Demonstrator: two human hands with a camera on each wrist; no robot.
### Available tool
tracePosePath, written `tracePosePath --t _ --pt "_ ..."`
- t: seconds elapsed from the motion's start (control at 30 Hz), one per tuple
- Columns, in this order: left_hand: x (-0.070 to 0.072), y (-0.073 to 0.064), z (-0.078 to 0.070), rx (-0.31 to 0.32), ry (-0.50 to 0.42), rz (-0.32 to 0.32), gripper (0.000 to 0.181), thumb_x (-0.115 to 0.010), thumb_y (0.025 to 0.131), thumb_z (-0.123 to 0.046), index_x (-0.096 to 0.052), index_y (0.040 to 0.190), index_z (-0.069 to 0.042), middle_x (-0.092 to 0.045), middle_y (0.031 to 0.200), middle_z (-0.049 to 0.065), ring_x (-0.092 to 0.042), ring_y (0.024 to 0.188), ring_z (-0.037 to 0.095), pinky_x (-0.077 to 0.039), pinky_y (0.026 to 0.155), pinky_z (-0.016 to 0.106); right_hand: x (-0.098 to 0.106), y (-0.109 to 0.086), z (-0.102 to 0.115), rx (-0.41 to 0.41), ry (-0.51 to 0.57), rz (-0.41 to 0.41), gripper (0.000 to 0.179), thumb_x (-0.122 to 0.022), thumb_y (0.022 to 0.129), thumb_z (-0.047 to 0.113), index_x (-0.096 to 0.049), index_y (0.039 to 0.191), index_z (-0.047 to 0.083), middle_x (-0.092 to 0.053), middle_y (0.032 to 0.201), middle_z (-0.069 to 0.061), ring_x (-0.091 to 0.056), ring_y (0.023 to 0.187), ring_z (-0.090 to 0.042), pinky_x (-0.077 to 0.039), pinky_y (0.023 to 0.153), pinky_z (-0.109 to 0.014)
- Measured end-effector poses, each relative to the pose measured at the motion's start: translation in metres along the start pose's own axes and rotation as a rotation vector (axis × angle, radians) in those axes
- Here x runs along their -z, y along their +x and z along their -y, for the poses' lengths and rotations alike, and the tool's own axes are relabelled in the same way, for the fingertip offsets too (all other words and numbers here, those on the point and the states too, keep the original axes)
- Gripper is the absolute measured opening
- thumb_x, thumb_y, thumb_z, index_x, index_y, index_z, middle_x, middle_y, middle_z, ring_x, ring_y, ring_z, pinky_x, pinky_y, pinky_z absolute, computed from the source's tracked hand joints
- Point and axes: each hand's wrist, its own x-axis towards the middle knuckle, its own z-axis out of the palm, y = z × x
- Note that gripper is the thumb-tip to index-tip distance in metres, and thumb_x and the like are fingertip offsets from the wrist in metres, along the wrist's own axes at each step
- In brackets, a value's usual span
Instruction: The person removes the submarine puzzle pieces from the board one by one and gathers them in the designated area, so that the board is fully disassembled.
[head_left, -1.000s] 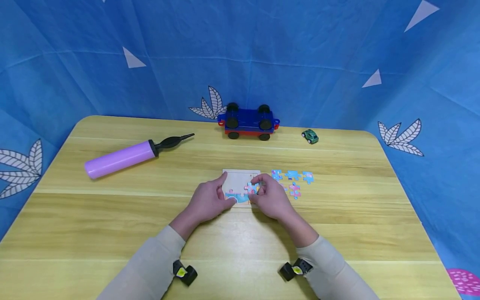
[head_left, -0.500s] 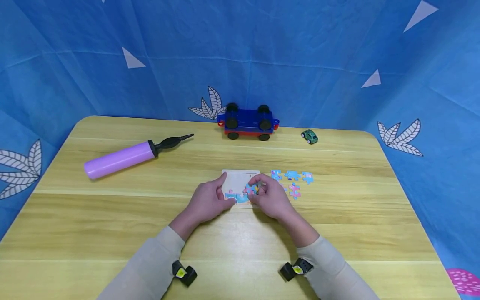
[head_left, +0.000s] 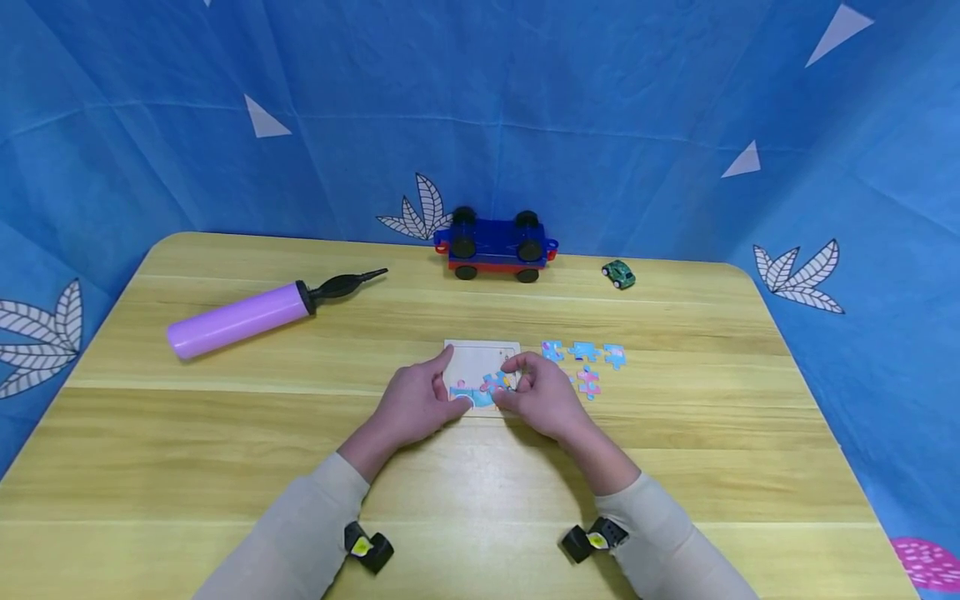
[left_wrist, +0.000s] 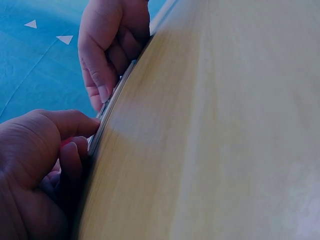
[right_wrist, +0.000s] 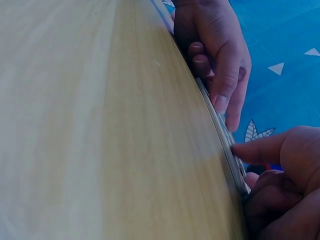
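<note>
A pale jigsaw tray (head_left: 472, 360) lies flat on the table in the head view, with a few pieces set along its near side. My left hand (head_left: 416, 404) holds the tray's left side, thumb on the near corner and a finger by the far one. Over the tray's right part, my right hand (head_left: 543, 398) pinches a blue-and-pink puzzle piece (head_left: 491, 382) between thumb and forefinger. Both wrist views look along the table; the left hand (left_wrist: 40, 165) and right hand (right_wrist: 295, 175) meet the tray's thin edge there, and its top face is mostly hidden.
Several loose puzzle pieces (head_left: 585, 352) lie right of the tray. A purple pump (head_left: 240, 319) with a black nozzle rests at the left. Near the back edge are a blue-and-red toy wagon (head_left: 495, 242) and a small green toy car (head_left: 618, 273). A blue cloth hangs behind.
My right hand has turned the pinched puzzle piece and shifted it slightly left over the tray. The left hand has stayed in place on the tray.
</note>
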Motion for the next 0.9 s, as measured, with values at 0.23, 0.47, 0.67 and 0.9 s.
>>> tracePosePath --t 0.23,0.47,0.67,0.9 --pt "-0.001 0.0 0.002 -0.031 0.006 -0.018 0.088 -0.082 0.083 -0.028 -0.035 0.154 -0.003 -0.055 0.067 -0.001 -0.05 0.057 0.014 -0.042 0.059 0.032 -0.001 0.0 -0.001 0.038 -0.017 0.022 0.034 -0.085 0.078 0.009 -0.066 0.107 0.008 -0.037 0.054 0.002 -0.034 0.046 -0.014 -0.032 0.049 -0.028" --pt "0.0 0.0 0.001 -0.031 -0.002 -0.017 0.089 -0.082 0.083 -0.028 -0.035 0.154 -0.002 -0.055 0.067 -0.001 -0.05 0.056 0.014 -0.042 0.058 0.032 0.001 0.0 -0.001 0.076 -0.049 0.03 0.028 -0.083 0.08 0.005 -0.068 0.103 0.007 -0.036 0.056 0.003 -0.033 0.049 -0.014 -0.038 0.058 -0.032" --pt "-0.001 0.0 0.001 -0.029 0.002 -0.016 0.088 -0.082 0.084 -0.028 -0.035 0.154 -0.003 -0.055 0.067 -0.001 -0.05 0.056 0.014 -0.042 0.057 0.032 0.002 -0.003 0.0 0.095 -0.056 0.035 0.029 -0.084 0.079 0.007 -0.067 0.102 0.006 -0.037 0.057 0.002 -0.034 0.049 -0.013 -0.039 0.059 -0.033" --pt "-0.001 0.001 0.001 -0.016 0.008 -0.005 0.088 -0.081 0.085 -0.03 -0.035 0.154 -0.004 -0.056 0.067 -0.001 -0.051 0.056 0.015 -0.042 0.057 0.032 0.005 -0.011 -0.004 0.103 -0.069 0.031 0.03 -0.085 0.08 0.009 -0.067 0.103 0.007 -0.037 0.057 0.003 -0.036 0.051 -0.012 -0.041 0.06 -0.031"
